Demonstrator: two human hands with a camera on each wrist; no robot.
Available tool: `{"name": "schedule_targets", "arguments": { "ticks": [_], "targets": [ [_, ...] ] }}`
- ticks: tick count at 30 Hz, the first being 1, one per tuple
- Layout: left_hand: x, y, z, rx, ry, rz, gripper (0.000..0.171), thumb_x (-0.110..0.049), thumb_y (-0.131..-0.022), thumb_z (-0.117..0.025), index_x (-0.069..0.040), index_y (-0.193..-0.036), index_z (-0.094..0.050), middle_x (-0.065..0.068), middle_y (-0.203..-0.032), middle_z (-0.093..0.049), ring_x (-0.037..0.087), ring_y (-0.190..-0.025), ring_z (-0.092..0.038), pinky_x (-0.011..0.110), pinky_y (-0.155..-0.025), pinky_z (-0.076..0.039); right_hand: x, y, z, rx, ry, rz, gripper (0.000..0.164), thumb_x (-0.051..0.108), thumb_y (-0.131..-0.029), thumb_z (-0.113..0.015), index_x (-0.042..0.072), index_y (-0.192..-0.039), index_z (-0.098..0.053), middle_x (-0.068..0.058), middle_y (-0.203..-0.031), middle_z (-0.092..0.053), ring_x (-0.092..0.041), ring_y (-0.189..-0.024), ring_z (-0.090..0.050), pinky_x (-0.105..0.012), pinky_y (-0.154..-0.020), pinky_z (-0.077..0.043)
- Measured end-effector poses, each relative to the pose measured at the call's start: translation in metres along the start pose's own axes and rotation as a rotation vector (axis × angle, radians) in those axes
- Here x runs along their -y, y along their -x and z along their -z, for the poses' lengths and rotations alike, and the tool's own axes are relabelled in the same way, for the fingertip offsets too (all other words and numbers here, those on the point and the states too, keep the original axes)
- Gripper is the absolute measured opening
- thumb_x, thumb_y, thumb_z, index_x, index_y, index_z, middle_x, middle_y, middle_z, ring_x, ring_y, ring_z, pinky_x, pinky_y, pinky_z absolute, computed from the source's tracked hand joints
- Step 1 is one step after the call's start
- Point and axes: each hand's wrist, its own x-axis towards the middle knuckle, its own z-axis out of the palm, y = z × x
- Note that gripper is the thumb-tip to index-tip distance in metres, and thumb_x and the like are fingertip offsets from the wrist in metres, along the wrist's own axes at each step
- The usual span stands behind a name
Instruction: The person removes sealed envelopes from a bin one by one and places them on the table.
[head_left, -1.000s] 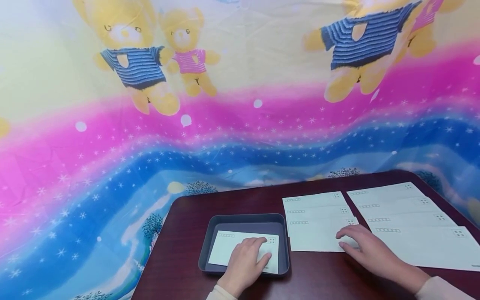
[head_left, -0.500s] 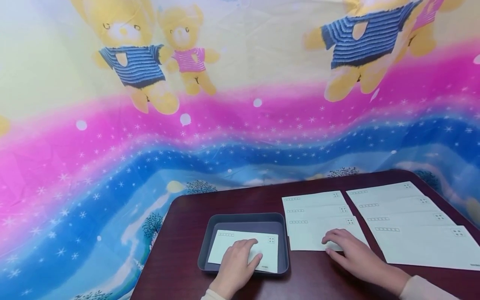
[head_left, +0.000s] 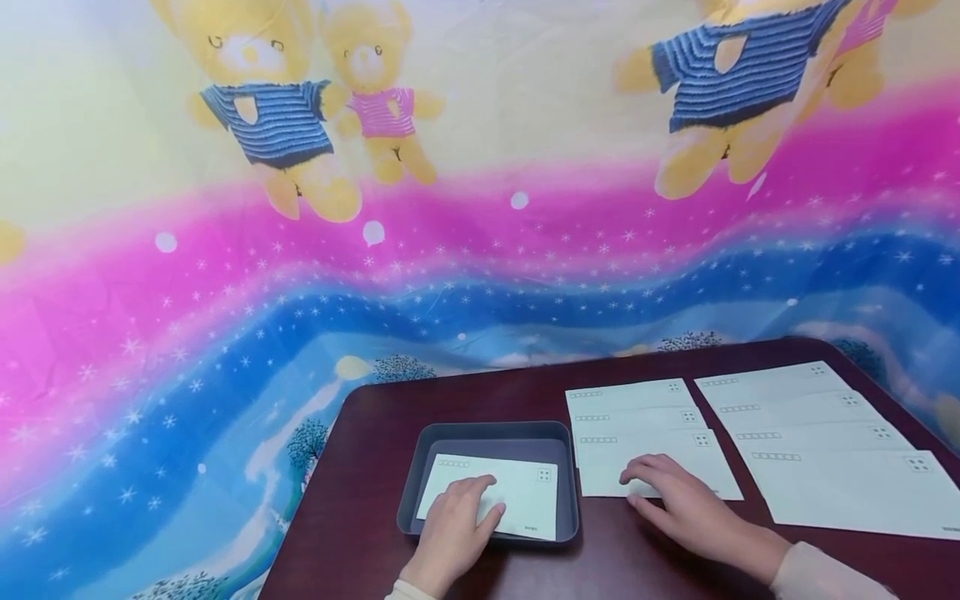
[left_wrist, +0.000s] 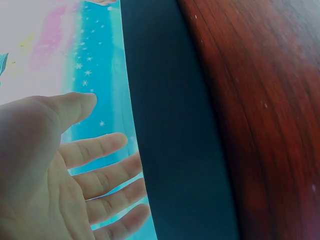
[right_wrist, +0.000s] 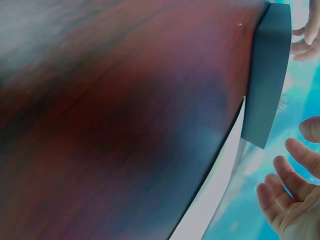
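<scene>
A dark grey tray (head_left: pixel 487 450) holds a white envelope (head_left: pixel 517 496) with printed boxes at its top corners. My left hand (head_left: pixel 453 517) hovers over the left part of that envelope, fingers spread and relaxed, gripping nothing. In the left wrist view, the left hand (left_wrist: pixel 42 165) shows bare-palmed beside the tray's dark outer wall (left_wrist: pixel 172 125). To the right of the tray, my right hand (head_left: pixel 686 504) is above the front envelope (head_left: pixel 603 471) of the middle column, fingers loosely bent. The right wrist view has the right hand (right_wrist: pixel 295 207) with nothing in it.
Several overlapping envelopes (head_left: pixel 847 492) form a second column on the right. Behind the front middle envelope lie two more, partly covered. All rest on a dark red-brown wooden table (head_left: pixel 360 467). A cloth printed with bears (head_left: pixel 450 242) hangs behind its far edge.
Both hands have drifted left: the right across the front middle envelope, the left toward the tray's near left side. Tray and envelopes have stayed in place.
</scene>
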Motion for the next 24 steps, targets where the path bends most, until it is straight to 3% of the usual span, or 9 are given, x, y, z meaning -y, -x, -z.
{"name": "schedule_targets", "arguments": {
  "ticks": [11, 20, 24],
  "targets": [
    [0.018, 0.009, 0.005, -0.034, -0.018, 0.023, 0.036, -0.037, -0.086, -0.062, -0.013, -0.113, -0.066, 0.001, -0.11, -0.067, 0.022, -0.103, -0.061, 0.042, -0.081, -0.05, 0.017, -0.019, -0.009, -0.035, -0.077, 0.005, 0.019, 0.019, -0.083, -0.068, 0.028, -0.099, -0.063, 0.015, -0.105, -0.058, -0.008, -0.103, -0.052, -0.036, -0.083, -0.048],
    [0.028, 0.017, 0.008, -0.038, -0.026, 0.061, 0.037, -0.038, -0.087, -0.061, -0.014, -0.114, -0.066, 0.002, -0.112, -0.067, 0.022, -0.105, -0.06, 0.045, -0.078, -0.05, 0.03, -0.03, -0.022, -0.011, -0.129, -0.018, 0.017, 0.02, -0.083, -0.067, 0.023, -0.1, -0.066, 0.014, -0.106, -0.059, -0.008, -0.105, -0.053, -0.037, -0.086, -0.048],
    [0.033, 0.019, 0.009, -0.033, -0.032, 0.091, 0.036, -0.038, -0.086, -0.062, -0.014, -0.113, -0.066, 0.002, -0.112, -0.067, 0.023, -0.104, -0.06, 0.046, -0.078, -0.05, 0.036, -0.036, -0.028, 0.013, -0.159, -0.019, 0.017, 0.022, -0.084, -0.066, 0.026, -0.1, -0.065, 0.015, -0.106, -0.059, -0.008, -0.106, -0.052, -0.037, -0.088, -0.047]
  ]
}}
